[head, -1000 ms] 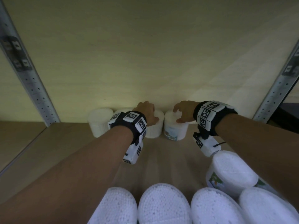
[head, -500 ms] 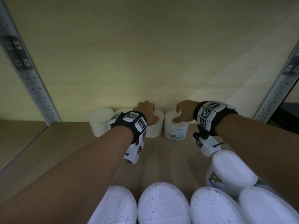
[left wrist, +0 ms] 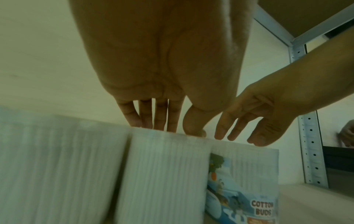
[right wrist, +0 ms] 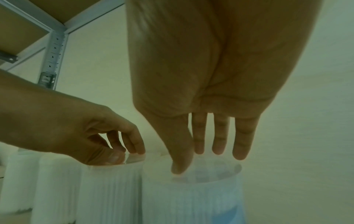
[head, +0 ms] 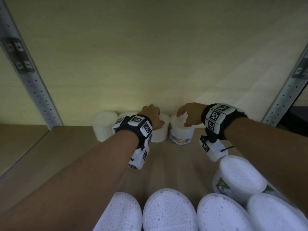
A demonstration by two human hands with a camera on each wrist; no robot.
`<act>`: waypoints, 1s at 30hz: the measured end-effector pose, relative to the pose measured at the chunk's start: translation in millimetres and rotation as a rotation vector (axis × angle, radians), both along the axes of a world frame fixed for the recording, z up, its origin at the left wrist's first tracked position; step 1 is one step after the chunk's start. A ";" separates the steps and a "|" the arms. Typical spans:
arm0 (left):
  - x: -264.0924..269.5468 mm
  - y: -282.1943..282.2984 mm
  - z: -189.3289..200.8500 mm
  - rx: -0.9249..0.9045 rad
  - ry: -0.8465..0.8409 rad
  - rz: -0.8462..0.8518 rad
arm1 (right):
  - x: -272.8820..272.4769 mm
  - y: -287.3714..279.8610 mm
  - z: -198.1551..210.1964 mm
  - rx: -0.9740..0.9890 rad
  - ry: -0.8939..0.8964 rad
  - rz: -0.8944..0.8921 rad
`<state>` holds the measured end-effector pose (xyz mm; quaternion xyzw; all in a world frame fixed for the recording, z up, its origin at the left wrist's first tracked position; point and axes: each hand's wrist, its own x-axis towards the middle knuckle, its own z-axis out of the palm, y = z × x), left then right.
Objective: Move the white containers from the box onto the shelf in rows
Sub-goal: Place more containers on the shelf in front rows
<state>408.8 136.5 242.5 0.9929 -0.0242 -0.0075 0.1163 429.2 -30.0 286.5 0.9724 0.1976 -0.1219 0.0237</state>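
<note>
At the back of the shelf, my left hand and right hand have loosened, fingers now resting straight atop two newly placed white containers, extending the rear row.

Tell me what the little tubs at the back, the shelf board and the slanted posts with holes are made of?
Tubs: probably clear, glossy plastic; white cotton buds show through as stripes, and the label reads "COTTON BUDS".
Shelf board: looks like matte pale wood or laminate, with faint grain.
Posts: likely grey painted metal, with punched holes.
</note>
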 end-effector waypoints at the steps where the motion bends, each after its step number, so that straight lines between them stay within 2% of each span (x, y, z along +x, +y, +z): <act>1: -0.1 -0.1 -0.2 0.003 0.000 -0.001 | 1.0 0.6 -0.5 0.017 -0.014 -0.008; 7: -1.2 -0.1 -2.1 -0.005 -0.013 0.002 | 2.8 1.1 -8.0 -0.023 -0.027 -0.063; 24: -2.2 0.0 -1.1 0.007 -0.012 -0.009 | 6.3 0.4 -3.7 -0.083 -0.047 0.040; 30: 1.3 2.6 3.0 0.042 0.035 -0.056 | 23.0 5.5 -15.6 -0.085 -0.023 -0.058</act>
